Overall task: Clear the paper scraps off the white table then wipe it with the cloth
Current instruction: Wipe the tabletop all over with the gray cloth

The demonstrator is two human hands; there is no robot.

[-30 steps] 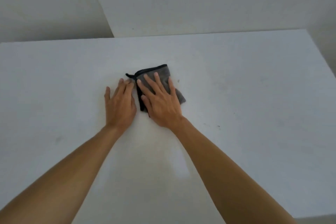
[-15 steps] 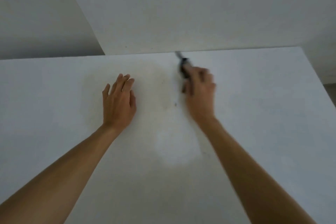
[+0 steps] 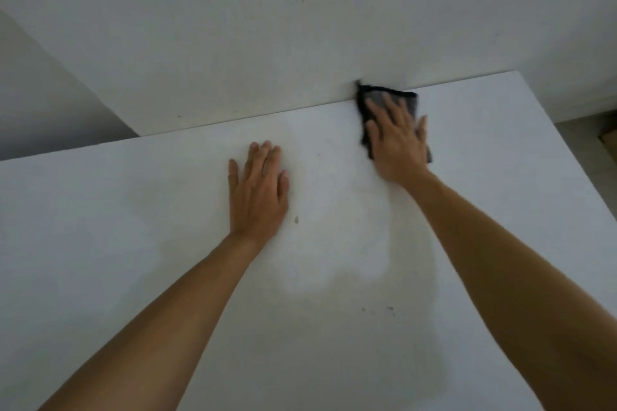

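White bench (image 3: pixel 100 243) surface fills the near field and butts against a plain white wall (image 3: pixel 300 27) at the far side. No paper scraps are visible on it, so the clearing step appears complete; only a few small dark specks (image 3: pixel 377 310) remain near the right forearm, and one spot (image 3: pixel 296 219) just beside the left wrist.

Mid-bench, the left hand (image 3: pixel 258 190) lies flat, palm down, fingers together, holding nothing. It has kept its station across the last second and likely serves as a brace.

Farther out, the right hand (image 3: pixel 397 140) presses flat, fingers spread, on the grey cloth (image 3: pixel 409 100), pinning it to the bench rather than gripping it. One second ago the cloth sat mid-bench beside the left hand; it has since travelled outward and rightward, and its black-trimmed top edge now touches the junction of bench and wall. The two hands are now well apart.

Assessment: the wiping step is in progress, and the outward stroke has reached its limit at the wall. The right and left zones of the bench probably remain to be covered.

No containers are in view.
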